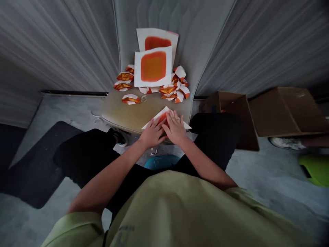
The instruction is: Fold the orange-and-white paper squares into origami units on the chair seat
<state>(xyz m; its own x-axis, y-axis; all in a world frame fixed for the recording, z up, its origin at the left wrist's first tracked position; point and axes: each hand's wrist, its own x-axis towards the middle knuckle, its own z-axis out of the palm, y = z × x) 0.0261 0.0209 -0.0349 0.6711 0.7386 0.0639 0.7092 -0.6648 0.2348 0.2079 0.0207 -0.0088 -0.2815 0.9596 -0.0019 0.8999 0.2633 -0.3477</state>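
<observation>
A white sheet of paper [163, 112] with an orange-red patch is folded into a triangle at the chair seat's front edge. Flat on its left part lies my left hand [152, 133], fingers stretched out. My right hand [175, 127] presses on its right part, fingers extended and the thumb close to my left hand. The palms cover the paper's lower middle. Several folded white-and-orange paper pieces [168, 90] are heaped farther back on the right, with more folded pieces [123, 77] on the left. A flat printed sheet [153, 66] leans against the backrest, overlapping another printed sheet [158, 33].
The padded chair [128, 118] stands between my knees. A small light ring [143, 98] lies on its seat. To the right are an open cardboard box [232, 99] and a second box [288, 109]. Another person's shoe [286, 142] and a green object [315, 169] are at far right.
</observation>
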